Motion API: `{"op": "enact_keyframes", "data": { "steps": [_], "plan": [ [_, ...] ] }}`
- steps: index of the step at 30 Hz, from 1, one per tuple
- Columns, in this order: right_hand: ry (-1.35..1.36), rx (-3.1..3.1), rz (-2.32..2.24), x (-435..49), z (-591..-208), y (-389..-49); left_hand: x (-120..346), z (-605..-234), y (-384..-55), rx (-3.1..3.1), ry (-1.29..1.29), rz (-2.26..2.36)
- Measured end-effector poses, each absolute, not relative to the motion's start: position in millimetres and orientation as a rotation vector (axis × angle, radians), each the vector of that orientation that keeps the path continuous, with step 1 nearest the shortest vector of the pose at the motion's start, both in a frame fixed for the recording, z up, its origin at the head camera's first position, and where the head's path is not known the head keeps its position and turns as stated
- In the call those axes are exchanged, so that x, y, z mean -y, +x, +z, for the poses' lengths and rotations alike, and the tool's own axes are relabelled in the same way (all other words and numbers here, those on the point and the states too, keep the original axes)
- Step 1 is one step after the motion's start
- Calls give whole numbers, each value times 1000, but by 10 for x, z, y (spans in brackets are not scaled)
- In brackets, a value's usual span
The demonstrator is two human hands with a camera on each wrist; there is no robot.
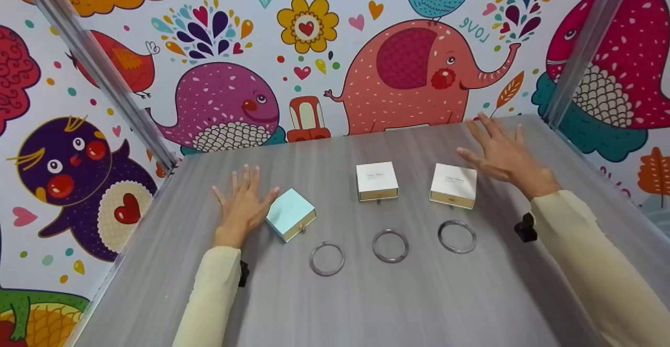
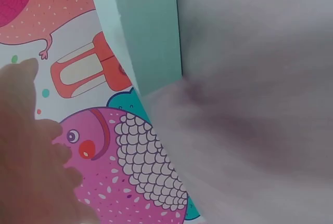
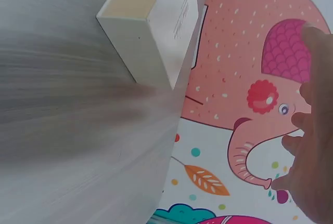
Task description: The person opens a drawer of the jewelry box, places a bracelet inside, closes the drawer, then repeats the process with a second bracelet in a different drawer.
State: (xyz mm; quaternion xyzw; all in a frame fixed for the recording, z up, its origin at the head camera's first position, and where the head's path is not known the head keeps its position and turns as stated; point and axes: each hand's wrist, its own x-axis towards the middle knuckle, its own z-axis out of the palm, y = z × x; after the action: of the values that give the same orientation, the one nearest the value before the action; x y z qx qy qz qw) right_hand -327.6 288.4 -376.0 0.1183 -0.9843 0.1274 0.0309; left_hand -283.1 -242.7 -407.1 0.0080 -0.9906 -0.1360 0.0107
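My left hand [image 1: 241, 205] is spread with straight fingers beside a light turquoise box [image 1: 291, 213]; its thumb tip is close to the box, and I cannot tell whether they touch. My right hand [image 1: 505, 156], fingers also spread, is beyond and to the right of a white box [image 1: 454, 185]. Another white box [image 1: 377, 180] stands in the middle. Each box has a gold-coloured front. In front of the boxes lie three bangles in a slanting row: a left one [image 1: 327, 259], a middle one [image 1: 390, 246] and a right one [image 1: 457, 236]. Neither hand holds anything.
The grey wood-grain table [image 1: 335, 310] meets a wall panel [image 1: 324, 75] printed with cartoon animals at its back. Metal posts stand at the back left [image 1: 99, 75] and back right [image 1: 581, 48]. Dark wrist devices sit under both sleeves.
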Motion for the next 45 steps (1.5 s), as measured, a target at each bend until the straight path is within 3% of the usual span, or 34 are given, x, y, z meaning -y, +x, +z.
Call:
{"op": "enact_keyframes", "data": {
  "steps": [45],
  "plan": [
    [706,2741,577,-1665,-4062,-2707,2299,-4221,-2577,3027,98,-916]
  ]
}}
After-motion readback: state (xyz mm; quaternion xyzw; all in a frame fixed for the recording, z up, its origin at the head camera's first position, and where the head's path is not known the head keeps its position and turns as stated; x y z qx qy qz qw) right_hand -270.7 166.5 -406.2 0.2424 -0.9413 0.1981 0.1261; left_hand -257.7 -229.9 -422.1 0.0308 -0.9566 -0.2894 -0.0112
